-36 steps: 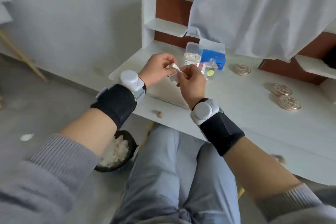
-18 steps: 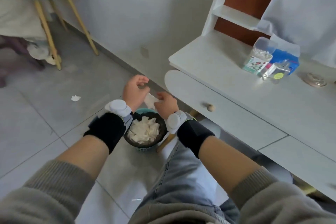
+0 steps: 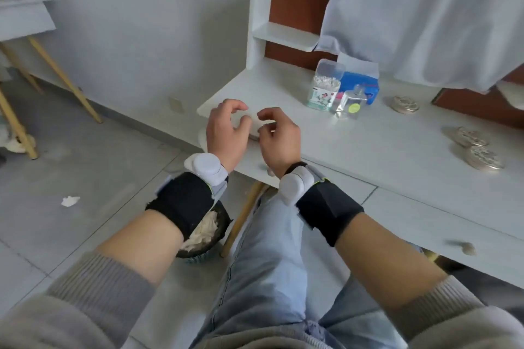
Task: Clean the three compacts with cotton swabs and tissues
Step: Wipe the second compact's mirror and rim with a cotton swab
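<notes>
Here, a white desk (image 3: 368, 150) stands against a pale wall. A small white shelf unit (image 3: 283, 34) with a brown back sits at the desk's rear, and a pale cloth (image 3: 425, 14) hangs over its right part. The floor is grey tile. A tissue scrap (image 3: 70, 200) lies on it to the left, near slanted wooden legs (image 3: 65, 79). A drawer knob (image 3: 465, 246) shows on the desk front.

At the back of the desk a clear box (image 3: 317, 99) stands upright, packed with cotton swabs (image 3: 326, 81). A blue tissue pack (image 3: 360, 83) sits just behind it, and a small clear bottle (image 3: 349, 105) stands beside the box. On the floor by the person's left leg, a dark bin (image 3: 224, 224) holds crumpled white tissues (image 3: 204, 231); the left wrist partly hides it.

The three compacts lie closed on the desk to the right. The far compact (image 3: 404, 104) is near the bottle. The middle compact (image 3: 467, 136) and the near compact (image 3: 483, 159) lie just beside each other.

The left hand (image 3: 226, 133) and the right hand (image 3: 279, 136) hover close together over the desk's left corner, well apart from the compacts. Their fingers are loosely curled and nothing shows in either.
</notes>
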A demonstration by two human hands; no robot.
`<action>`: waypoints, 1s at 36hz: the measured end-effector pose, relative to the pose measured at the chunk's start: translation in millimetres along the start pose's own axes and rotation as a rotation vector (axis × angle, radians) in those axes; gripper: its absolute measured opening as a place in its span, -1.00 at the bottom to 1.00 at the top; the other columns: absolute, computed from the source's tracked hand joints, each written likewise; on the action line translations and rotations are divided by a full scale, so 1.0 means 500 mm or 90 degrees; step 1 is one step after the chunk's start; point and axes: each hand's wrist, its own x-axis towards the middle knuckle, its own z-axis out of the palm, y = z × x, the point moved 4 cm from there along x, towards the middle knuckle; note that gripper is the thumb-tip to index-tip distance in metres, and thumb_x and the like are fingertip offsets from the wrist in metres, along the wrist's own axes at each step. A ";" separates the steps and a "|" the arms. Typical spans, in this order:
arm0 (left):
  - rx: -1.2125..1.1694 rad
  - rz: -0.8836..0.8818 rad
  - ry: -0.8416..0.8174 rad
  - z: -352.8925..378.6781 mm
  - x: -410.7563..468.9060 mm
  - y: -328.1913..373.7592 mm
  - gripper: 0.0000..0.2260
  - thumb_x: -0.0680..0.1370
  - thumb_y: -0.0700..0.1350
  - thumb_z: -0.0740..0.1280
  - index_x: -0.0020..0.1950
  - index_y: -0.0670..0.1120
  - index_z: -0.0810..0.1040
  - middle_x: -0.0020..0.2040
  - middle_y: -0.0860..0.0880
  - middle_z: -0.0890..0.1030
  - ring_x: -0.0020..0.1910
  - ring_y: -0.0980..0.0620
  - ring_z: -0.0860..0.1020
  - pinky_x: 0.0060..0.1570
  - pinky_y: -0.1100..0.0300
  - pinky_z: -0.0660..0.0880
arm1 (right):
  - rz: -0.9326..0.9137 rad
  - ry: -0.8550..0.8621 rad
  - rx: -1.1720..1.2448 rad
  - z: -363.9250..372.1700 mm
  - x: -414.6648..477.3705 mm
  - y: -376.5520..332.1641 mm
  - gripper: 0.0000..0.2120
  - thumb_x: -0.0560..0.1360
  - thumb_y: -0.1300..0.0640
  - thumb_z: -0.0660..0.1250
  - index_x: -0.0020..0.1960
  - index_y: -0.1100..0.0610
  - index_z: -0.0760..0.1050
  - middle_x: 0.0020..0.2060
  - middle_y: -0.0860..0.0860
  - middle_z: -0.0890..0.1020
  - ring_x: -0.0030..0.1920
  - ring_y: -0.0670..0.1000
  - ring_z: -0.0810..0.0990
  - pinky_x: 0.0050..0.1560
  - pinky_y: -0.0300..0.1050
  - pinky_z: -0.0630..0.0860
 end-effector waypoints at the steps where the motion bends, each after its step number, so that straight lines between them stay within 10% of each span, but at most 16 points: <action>1: 0.001 0.003 -0.013 0.006 0.000 0.009 -0.80 0.45 -0.12 0.22 0.05 -0.03 0.50 0.02 0.16 0.52 0.07 0.08 0.43 0.09 0.20 0.37 | 0.008 0.019 0.002 -0.014 0.005 0.007 -0.72 0.42 0.38 0.18 0.05 0.19 0.53 -0.06 -0.04 0.61 -0.19 0.01 0.57 -0.06 -0.04 0.54; 18: -0.006 0.175 -0.384 0.420 -0.103 0.282 -0.63 0.49 -0.18 0.31 0.31 -0.08 0.50 0.30 0.00 0.52 0.32 0.04 0.40 0.25 0.34 0.23 | 0.152 0.374 -0.312 -0.558 -0.029 0.238 -0.65 0.33 0.36 0.27 0.10 0.25 0.54 0.04 0.18 0.60 0.13 0.26 0.49 0.14 0.04 0.35; 36: 0.006 0.159 -0.455 0.532 -0.091 0.286 -0.64 0.47 -0.19 0.32 0.27 -0.07 0.54 0.27 -0.02 0.54 0.30 0.01 0.43 0.23 0.30 0.26 | 0.443 0.292 -0.419 -0.704 -0.023 0.362 -0.54 0.46 -0.14 0.27 0.26 0.07 0.42 0.23 0.07 0.52 0.31 0.16 0.34 0.30 0.03 0.31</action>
